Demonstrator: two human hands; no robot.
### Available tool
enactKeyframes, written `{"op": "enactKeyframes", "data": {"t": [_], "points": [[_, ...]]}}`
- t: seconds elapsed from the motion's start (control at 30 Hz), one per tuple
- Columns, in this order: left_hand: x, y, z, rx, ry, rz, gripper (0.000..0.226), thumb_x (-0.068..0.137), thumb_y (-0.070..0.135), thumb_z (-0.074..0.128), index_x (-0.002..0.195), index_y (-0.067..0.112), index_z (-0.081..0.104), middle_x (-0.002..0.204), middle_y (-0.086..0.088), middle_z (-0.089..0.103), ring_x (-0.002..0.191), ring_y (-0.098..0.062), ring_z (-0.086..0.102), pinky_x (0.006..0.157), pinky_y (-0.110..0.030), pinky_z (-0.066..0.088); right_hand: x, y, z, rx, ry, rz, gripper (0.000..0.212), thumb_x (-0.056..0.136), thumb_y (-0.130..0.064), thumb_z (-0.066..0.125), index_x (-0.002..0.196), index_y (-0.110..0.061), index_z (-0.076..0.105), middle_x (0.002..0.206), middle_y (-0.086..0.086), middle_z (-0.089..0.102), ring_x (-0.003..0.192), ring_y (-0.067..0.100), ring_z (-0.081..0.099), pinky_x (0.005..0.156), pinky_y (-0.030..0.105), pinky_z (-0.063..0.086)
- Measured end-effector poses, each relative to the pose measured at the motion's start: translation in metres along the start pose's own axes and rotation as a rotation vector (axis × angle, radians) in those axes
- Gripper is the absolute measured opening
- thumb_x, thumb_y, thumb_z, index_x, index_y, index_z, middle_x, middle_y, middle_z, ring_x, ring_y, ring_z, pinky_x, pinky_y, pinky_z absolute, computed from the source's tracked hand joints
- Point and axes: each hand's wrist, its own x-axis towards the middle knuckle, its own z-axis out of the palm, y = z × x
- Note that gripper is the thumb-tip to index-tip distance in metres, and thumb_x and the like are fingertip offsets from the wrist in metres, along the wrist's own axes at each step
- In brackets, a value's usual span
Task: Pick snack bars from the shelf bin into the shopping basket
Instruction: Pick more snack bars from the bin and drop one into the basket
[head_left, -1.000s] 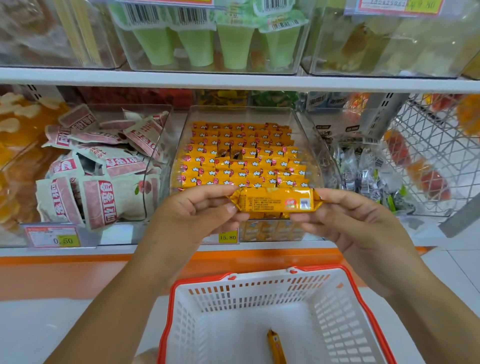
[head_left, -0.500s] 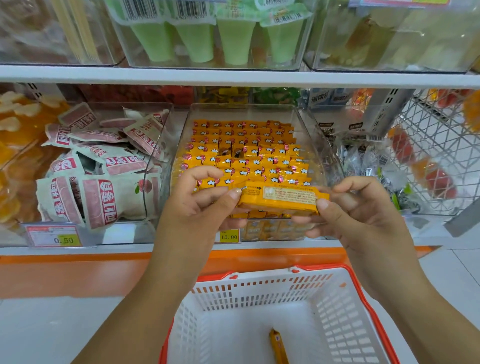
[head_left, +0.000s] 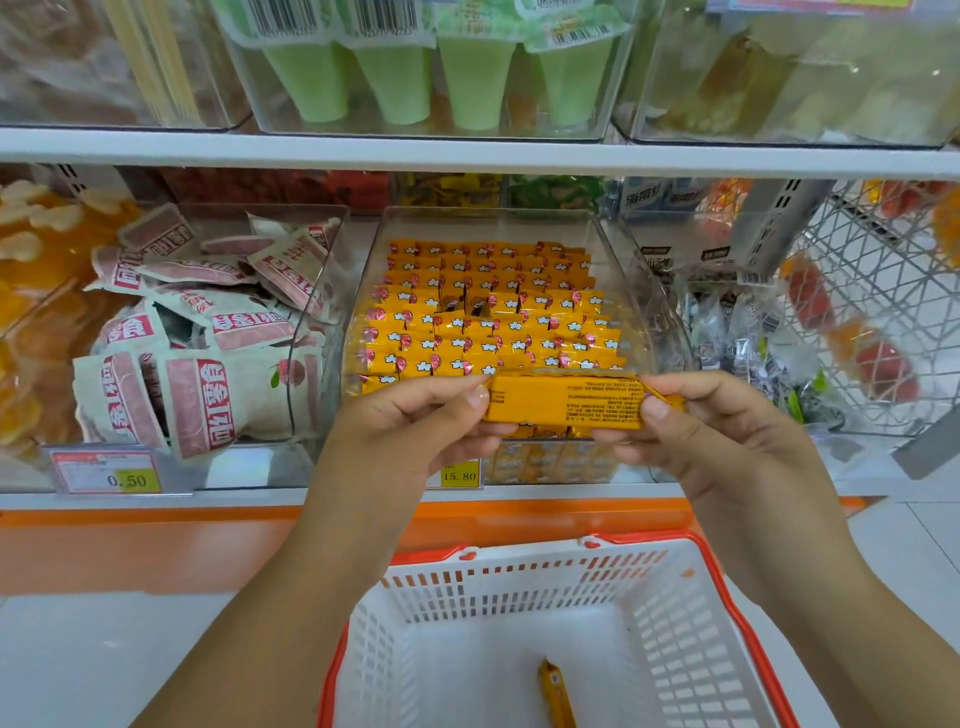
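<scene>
At the left end of the shelf (head_left: 156, 500), a clear box holds a heap of white-and-red snack packets (head_left: 208, 332), with a price tag reading 0.50 (head_left: 106, 470) on the shelf's front edge below it. Next along, the left hand (head_left: 410, 431) pinches the left end of a snack bar (head_left: 561, 402) between curled fingers and thumb. The bar lies level, printed back facing up, raised in front of the near wall of the clear shelf bin (head_left: 488, 213). That bin sits mid-shelf and is packed with rows of matching orange bars, and a yellow tag marked 15.80 (head_left: 460, 475) shows at the shelf edge just under the left hand. The right hand (head_left: 711, 436) pinches the bar's right end, thumb on top and fingers curled beneath. Below both hands stands the white shopping basket (head_left: 519, 587) with its red rim, and a second orange bar (head_left: 556, 691) lies on its floor near the front edge. At the far right stands a wire rack (head_left: 872, 312) holding blurred red and orange items
</scene>
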Motion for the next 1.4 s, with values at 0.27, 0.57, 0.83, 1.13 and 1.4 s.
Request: {"op": "enactKeyframes", "data": {"t": [0.27,0.57,0.83,1.13,1.4], "points": [[0.006,0.0,0.0,0.134,0.061,-0.004,0.012,0.089,0.024,0.065,0.091,0.018,0.074,0.077,-0.008,0.076,0.073,-0.019,0.075,0.066,-0.021,0.059,0.003,0.008,-0.001,-0.023,-0.068,0.058,0.045,0.052,-0.048,0.09,0.091,-0.029,0.075,0.091,0.009,0.076,0.091,0.031,0.073,0.08,0.034,0.059],[0.028,-0.008,-0.003,0.709,0.137,0.217,0.035,0.093,0.047,0.052,0.069,0.026,0.066,0.062,0.01,0.065,0.058,-0.004,0.059,0.053,-0.014,0.043,0.013,0.017,0.013,0.005,0.078,0.063,0.011,0.064,-0.033,0.075,0.064,-0.032,0.064,0.064,-0.001,0.067,0.084,0.034,0.074,0.074,0.036,0.06],[0.062,-0.019,-0.02,1.132,0.104,0.369,0.062,0.096,0.061,0.037,0.149,0.03,0.037,0.16,0.01,0.026,0.148,-0.008,0.015,0.123,-0.032,0.013,0.101,-0.005,0.044,-0.54,0.073,-0.126,0.03,0.084,-0.029,0.071,0.111,-0.021,0.06,0.099,-0.001,0.074,0.087,0.013,0.072,0.079,0.03,0.057],[0.076,-0.034,-0.016,1.422,0.066,0.32,0.087,0.08,0.065,-0.012,0.157,0.028,0.003,0.166,0.003,-0.007,0.15,-0.012,-0.019,0.117,-0.031,-0.02,0.2,0.012,0.063,-1.467,-0.414,-0.231,0.037,0.094,-0.036,0.063,0.129,-0.028,0.056,0.111,-0.005,0.051,0.096,0.009,0.046,0.078,0.023,0.034],[0.078,-0.035,-0.015,1.421,0.049,0.257,0.086,0.077,0.064,-0.012,0.156,0.03,-0.002,0.165,0.0,-0.014,0.149,-0.014,-0.021,0.116,-0.033,-0.019,0.221,0.034,0.07,-1.605,-0.697,-0.113,0.03,0.103,-0.03,0.045,0.126,-0.025,0.064,0.112,0.004,0.051,0.107,0.019,0.047,0.086,0.03,0.036]]}}
